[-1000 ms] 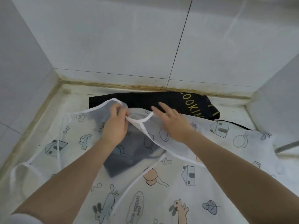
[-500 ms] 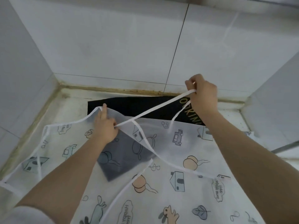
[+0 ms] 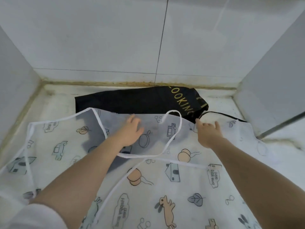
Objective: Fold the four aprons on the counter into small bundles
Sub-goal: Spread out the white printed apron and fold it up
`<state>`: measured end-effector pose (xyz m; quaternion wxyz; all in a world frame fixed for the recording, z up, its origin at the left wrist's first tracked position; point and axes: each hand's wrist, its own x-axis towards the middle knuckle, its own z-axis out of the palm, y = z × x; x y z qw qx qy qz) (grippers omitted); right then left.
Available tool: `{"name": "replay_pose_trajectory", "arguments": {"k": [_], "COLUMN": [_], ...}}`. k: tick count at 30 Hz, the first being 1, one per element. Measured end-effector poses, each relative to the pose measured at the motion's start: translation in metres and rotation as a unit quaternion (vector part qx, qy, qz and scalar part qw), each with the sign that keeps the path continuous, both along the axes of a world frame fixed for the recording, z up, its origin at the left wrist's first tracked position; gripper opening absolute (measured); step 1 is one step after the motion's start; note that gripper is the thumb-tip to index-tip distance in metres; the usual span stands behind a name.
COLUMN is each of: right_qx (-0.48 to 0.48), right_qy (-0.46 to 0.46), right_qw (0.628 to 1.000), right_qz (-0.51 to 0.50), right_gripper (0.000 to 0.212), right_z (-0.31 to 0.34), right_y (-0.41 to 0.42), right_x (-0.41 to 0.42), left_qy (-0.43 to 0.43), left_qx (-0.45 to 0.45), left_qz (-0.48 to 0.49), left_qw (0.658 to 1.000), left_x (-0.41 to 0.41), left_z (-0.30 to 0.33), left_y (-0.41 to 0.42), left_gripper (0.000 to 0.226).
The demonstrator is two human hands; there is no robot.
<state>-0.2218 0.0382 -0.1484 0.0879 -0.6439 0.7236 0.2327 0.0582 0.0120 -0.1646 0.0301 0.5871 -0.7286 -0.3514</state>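
Across the bench [image 3: 54, 100], from its left edge to its right and off the near edge of my view, lies the printed apron [image 3: 165, 187], spread flat, thin white cloth with cartoon houses, rabbits and leaves. At the back edge, against the tiled wall [image 3: 115, 38], a black apron [image 3: 132, 101] with yellow lettering lies partly under it. A dark patch shows through the printed cloth near my left wrist; it could be another apron, but I cannot tell. I can make out only two aprons for certain.

My left hand [image 3: 130, 131] rests flat on the printed apron near the bib, fingers relaxed and spread, holding nothing. My right hand [image 3: 208, 133] lies loosely open on the cloth towards the back right corner, gripping nothing.

I judge the cloth light, limp and a little slippery, likely to slide on the bench when pulled. I would take it at the piped hem [image 3: 62, 119] or the corners, not mid-panel. The white strap [image 3: 175, 134] loops loose over the top and could tangle in a fold. A thin black strap [image 3: 219, 114] trails by my right fingers.
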Motion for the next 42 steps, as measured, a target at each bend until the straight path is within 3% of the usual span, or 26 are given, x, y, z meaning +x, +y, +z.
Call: {"name": "replay_pose_trajectory", "arguments": {"k": [4, 7, 10, 11, 14, 16, 18, 20, 21, 23, 25, 27, 29, 33, 36, 39, 42], "right_qx": [0.02, 0.056, 0.089, 0.093, 0.046, -0.037, -0.09, -0.109, -0.129, -0.179, -0.154, -0.085, -0.023, 0.079, 0.061, -0.002, -0.052], "right_qy": [-0.08, -0.071, 0.012, 0.033, 0.059, 0.091, 0.143, 0.174, 0.151, 0.041, -0.064, -0.117, -0.115, -0.104, -0.062, 0.0, -0.102], "right_qw": [0.994, 0.992, 0.994, 0.994, 0.997, 0.995, 0.98, 0.977, 0.98, 0.968, 0.949, 0.941, 0.938, 0.961, 0.99, 0.999, 0.988], "right_qz": [0.065, 0.09, 0.061, 0.052, 0.018, -0.036, -0.105, -0.052, 0.018, 0.169, 0.266, 0.306, 0.327, 0.242, 0.109, 0.048, 0.102], "right_gripper": [0.038, 0.048, 0.072, 0.071, 0.034, 0.029, 0.046, 0.063, 0.064, 0.062, 0.05, 0.03, 0.028, 0.047, 0.061, 0.065, 0.056], "right_z": [-0.005, -0.007, -0.006, -0.005, -0.001, 0.003, 0.008, 0.009, 0.008, 0.008, 0.01, 0.007, 0.0, -0.028, -0.034, -0.029, -0.022], "right_y": [-0.001, 0.001, 0.006, 0.006, 0.008, 0.011, 0.017, 0.027, 0.031, 0.041, 0.05, 0.052, 0.058, 0.083, 0.1, 0.122, 0.154], "right_x": [0.0, -0.002, -0.019, -0.026, -0.042, -0.05, -0.047, -0.025, -0.008, 0.032, 0.066, 0.084, 0.086, 0.063, 0.035, 0.017, 0.017], "left_qy": [-0.113, -0.196, -0.234, -0.235, -0.224, -0.155, 0.045, 0.239, 0.262, 0.201, 0.119, 0.034, -0.048, -0.065, -0.111, -0.108, -0.117], "left_qx": [0.051, 0.075, 0.066, 0.064, 0.08, 0.062, 0.024, -0.01, -0.044, -0.142, -0.201, -0.167, -0.099, 0.023, 0.115, 0.167, 0.211], "left_qz": [0.062, 0.129, 0.159, 0.161, 0.164, 0.163, 0.194, 0.255, 0.27, 0.272, 0.226, 0.17, 0.111, -0.014, -0.122, -0.159, -0.16], "left_qw": [0.99, 0.969, 0.957, 0.957, 0.957, 0.972, 0.98, 0.937, 0.926, 0.93, 0.946, 0.97, 0.988, 0.998, 0.98, 0.967, 0.957], "left_x": [-0.018, -0.012, 0.008, 0.013, 0.016, 0.013, 0.008, 0.005, 0.003, 0.004, 0.005, 0.009, 0.015, 0.029, 0.026, 0.02, 0.01], "left_z": [-0.022, -0.033, -0.042, -0.043, -0.042, -0.041, -0.035, -0.024, -0.018, -0.012, -0.007, 0.002, 0.008, 0.012, 0.016, 0.016, 0.013], "left_y": [0.001, 0.01, 0.018, 0.019, 0.02, 0.019, 0.02, 0.032, 0.038, 0.058, 0.076, 0.086, 0.097, 0.134, 0.164, 0.193, 0.226], "left_gripper": [0.09, 0.112, 0.12, 0.119, 0.112, 0.098, 0.068, 0.041, 0.034, 0.023, 0.018, 0.026, 0.026, 0.026, 0.028, 0.057, 0.092]}}
